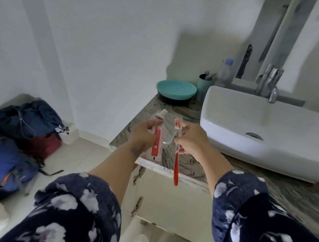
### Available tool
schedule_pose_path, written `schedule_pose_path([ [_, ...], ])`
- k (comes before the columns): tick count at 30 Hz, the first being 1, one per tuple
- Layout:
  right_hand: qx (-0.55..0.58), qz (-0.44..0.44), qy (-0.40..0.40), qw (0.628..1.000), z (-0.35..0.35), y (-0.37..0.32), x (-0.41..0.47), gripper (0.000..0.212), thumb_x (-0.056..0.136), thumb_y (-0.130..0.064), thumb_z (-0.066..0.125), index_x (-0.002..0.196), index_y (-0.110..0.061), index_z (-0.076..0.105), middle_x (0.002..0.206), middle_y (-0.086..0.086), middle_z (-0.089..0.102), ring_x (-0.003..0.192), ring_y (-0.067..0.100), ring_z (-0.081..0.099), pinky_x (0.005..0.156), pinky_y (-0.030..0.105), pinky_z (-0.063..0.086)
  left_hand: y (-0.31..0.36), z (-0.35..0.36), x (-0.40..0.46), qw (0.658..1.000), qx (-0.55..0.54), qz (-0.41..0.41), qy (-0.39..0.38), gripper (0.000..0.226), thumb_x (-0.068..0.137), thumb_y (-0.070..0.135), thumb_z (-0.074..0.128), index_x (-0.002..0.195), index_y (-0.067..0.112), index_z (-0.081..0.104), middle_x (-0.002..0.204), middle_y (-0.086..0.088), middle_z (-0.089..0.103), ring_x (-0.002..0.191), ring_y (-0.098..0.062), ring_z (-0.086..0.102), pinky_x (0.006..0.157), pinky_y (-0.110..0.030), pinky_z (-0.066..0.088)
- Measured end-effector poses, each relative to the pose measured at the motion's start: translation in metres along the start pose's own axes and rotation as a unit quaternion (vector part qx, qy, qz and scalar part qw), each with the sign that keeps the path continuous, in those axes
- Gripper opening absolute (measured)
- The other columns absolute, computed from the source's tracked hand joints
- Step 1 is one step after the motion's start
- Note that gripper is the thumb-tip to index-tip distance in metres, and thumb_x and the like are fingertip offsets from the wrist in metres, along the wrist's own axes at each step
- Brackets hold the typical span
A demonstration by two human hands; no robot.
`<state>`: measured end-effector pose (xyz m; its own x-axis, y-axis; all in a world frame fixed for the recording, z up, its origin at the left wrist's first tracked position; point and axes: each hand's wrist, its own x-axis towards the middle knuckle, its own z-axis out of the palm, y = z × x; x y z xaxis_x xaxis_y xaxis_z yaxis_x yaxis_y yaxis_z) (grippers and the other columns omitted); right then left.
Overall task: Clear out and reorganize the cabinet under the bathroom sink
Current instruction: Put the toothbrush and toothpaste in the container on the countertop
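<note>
Above the marble counter (179, 161), left grip (144, 132) closed around red-white toothpaste tube (157, 141), label unreadable, right grip (190, 140) pinching red toothbrush (176, 165)

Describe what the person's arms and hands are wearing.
Both arms wear loose dark navy sleeves printed with pale white and grey floral shapes. The left sleeve is pushed up toward the elbow; the right sleeve reaches nearer the wrist. The left hand and right hand are bare: no gloves visible.

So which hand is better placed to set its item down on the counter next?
Probably the left hand: its toothpaste already hangs over the counter. The right hand's toothbrush hangs past the front edge.
</note>
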<state>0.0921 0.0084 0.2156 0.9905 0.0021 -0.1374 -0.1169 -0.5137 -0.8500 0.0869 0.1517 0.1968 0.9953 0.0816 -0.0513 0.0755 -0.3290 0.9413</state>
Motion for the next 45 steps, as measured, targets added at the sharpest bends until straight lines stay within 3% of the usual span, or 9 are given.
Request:
schedule_pose_path([
  [4,0.015,0.003,0.035,0.999,0.001,-0.012,0.051,0.067,0.085,0.001,0.062,0.141,-0.030,0.043,0.140,0.003,0.049,0.089,0.025,0.067,0.070,0.039,0.061,0.008,-0.002,0.062,0.999,0.004,-0.009,-0.033,0.058,0.084,-0.015,0.052,0.133,0.016,0.055,0.129,-0.010,0.057,0.099,-0.016,0.054,0.081,-0.024,0.047],
  [7,0.016,0.024,0.070,0.997,0.009,-0.009,0.093,0.071,0.083,0.008,0.059,0.140,-0.031,0.044,0.136,0.005,0.053,0.088,0.024,0.066,0.065,0.035,0.062,0.003,0.000,0.107,0.998,0.019,-0.021,-0.063,0.063,0.082,-0.019,0.049,0.134,0.015,0.054,0.131,-0.009,0.056,0.100,-0.016,0.054,0.066,-0.018,0.051],
  [9,0.004,0.038,0.089,0.995,0.017,-0.007,0.119,0.072,0.083,0.011,0.058,0.140,-0.031,0.045,0.136,0.005,0.054,0.089,0.024,0.066,0.064,0.035,0.061,-0.004,0.002,0.135,0.996,0.022,-0.020,-0.085,0.062,0.080,-0.020,0.050,0.131,0.016,0.055,0.132,-0.009,0.055,0.100,-0.017,0.056,0.070,-0.021,0.053],
  [16,-0.092,0.056,0.147,0.983,0.033,0.003,0.182,0.061,0.087,-0.001,0.051,0.141,-0.029,0.045,0.137,0.004,0.054,0.117,0.026,0.057,0.093,0.042,0.052,-0.022,0.028,0.199,0.986,0.103,0.003,-0.131,0.044,0.089,-0.005,0.049,0.125,0.019,0.058,0.121,-0.010,0.060,0.099,-0.023,0.062,0.090,-0.038,0.054],
  [20,-0.142,0.066,0.168,0.973,0.043,0.011,0.193,0.056,0.089,-0.001,0.048,0.141,-0.023,0.047,0.144,0.003,0.047,0.129,0.023,0.048,0.106,0.034,0.042,-0.032,0.035,0.205,0.977,0.152,0.016,-0.150,0.042,0.089,-0.002,0.046,0.124,0.018,0.058,0.121,-0.011,0.061,0.102,-0.026,0.062,0.088,-0.030,0.051],
  [23,-0.179,0.075,0.177,0.965,0.050,0.012,0.193,0.040,0.096,-0.014,0.045,0.134,-0.020,0.054,0.135,0.006,0.056,0.121,0.022,0.054,0.100,0.029,0.042,-0.037,0.039,0.205,0.972,0.173,0.033,-0.155,0.040,0.089,-0.002,0.046,0.123,0.017,0.058,0.123,-0.011,0.059,0.099,-0.025,0.061,0.080,-0.028,0.049],
  [28,-0.205,0.087,0.175,0.959,0.056,0.011,0.188,0.030,0.094,-0.016,0.050,0.120,-0.019,0.065,0.117,0.008,0.067,0.110,0.024,0.062,0.091,0.031,0.049,-0.036,0.038,0.204,0.964,0.204,0.036,-0.168,0.042,0.086,-0.007,0.045,0.117,0.018,0.060,0.119,-0.011,0.061,0.084,-0.018,0.055,0.066,-0.024,0.042],
  [36,-0.232,0.094,0.161,0.955,0.043,0.001,0.178,0.030,0.088,-0.005,0.057,0.114,-0.014,0.069,0.117,0.006,0.067,0.107,0.020,0.062,0.087,0.027,0.048,-0.021,0.031,0.204,0.953,0.254,0.028,-0.163,0.042,0.086,-0.009,0.053,0.117,0.016,0.063,0.133,-0.012,0.053,0.105,-0.023,0.059,0.088,-0.032,0.053],
  [45,-0.308,0.090,0.042,0.946,0.022,-0.024,0.133,0.035,0.087,-0.012,0.059,0.122,-0.016,0.062,0.123,0.003,0.063,0.108,0.023,0.061,0.093,0.037,0.050,0.007,0.014,0.171,0.929,0.332,0.063,-0.153,0.042,0.084,0.001,0.064,0.122,0.019,0.060,0.127,-0.007,0.058,0.112,-0.022,0.058,0.090,-0.030,0.049],
])
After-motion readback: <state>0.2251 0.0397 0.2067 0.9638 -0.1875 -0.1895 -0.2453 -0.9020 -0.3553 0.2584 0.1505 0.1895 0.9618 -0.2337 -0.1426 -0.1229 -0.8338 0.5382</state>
